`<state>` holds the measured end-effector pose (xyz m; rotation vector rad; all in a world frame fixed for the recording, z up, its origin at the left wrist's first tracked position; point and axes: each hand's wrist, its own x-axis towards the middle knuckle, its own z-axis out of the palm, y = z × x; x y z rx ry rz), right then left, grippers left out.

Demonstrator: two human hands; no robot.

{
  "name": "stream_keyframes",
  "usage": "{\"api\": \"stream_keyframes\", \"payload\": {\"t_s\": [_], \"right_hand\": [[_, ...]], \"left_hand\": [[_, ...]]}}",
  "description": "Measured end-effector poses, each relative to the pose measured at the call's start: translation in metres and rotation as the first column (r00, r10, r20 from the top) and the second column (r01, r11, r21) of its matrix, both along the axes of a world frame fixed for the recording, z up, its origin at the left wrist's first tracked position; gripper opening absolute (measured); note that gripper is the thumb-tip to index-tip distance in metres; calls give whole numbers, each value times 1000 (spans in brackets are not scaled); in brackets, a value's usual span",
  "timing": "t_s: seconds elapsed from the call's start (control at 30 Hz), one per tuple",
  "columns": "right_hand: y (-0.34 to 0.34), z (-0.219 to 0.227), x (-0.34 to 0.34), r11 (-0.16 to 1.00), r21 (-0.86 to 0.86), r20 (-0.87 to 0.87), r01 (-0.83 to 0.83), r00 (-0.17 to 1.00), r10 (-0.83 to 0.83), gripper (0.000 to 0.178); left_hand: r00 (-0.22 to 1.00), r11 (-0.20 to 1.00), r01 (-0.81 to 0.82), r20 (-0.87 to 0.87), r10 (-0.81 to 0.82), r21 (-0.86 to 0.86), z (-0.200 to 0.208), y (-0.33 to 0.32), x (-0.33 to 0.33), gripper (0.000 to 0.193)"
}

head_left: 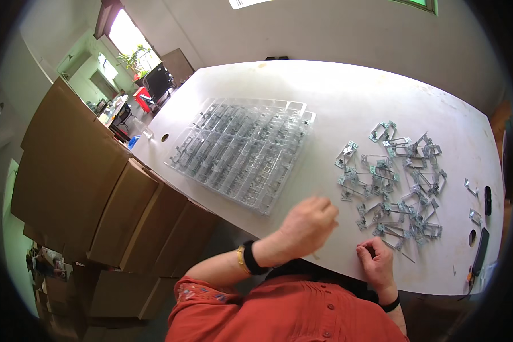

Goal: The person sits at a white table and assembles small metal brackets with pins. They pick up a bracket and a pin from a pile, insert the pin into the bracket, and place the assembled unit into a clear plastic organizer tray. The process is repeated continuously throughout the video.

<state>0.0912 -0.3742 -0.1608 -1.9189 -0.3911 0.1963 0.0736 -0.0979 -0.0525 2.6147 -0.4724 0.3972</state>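
Observation:
My left hand [309, 227] is raised over the table's near edge, between the tray and the loose parts. Its fingers are curled closed and slightly blurred; whatever they may hold is hidden. Closed as well, my right hand [377, 263] rests at the near edge, thumb against the curled fingers, and I cannot make out anything in it. Just beyond it spreads a loose pile of small silvery metal brackets [386, 181] with thin rods. Left of the pile lies a clear plastic compartment tray [266, 200], apparently stacked, its rows filled with similar metal parts.
The white table [330, 80] has a round hole at its left and another at its right. Two single brackets [475, 216], a black object [488, 200] and a dark long-handled tool [480, 255] lie at the right edge. Cardboard boxes [68, 182] crowd the left side.

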Motion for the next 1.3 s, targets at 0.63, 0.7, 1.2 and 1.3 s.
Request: {"api": "stream_keyframes", "payload": {"t_s": [0.63,0.7,1.2,1.3], "right_hand": [[-34,16,5,997,-63,266,-51,962,66,15],[-37,16,5,997,-59,242,-43,969,56,15],[-48,9,4,999,-5,221,-52,974,52,15],[-52,9,1,999,-6,209,-33,977,34,14]], "left_hand": [[992,991,-129,6,129,22,-136,-37,-22,62],[991,990,-137,10,136,27,-135,-37,-21,61],[988,987,-153,11,153,38,-131,-37,-22,52],[989,988,-151,4,151,32,-129,-37,-20,50]]}}
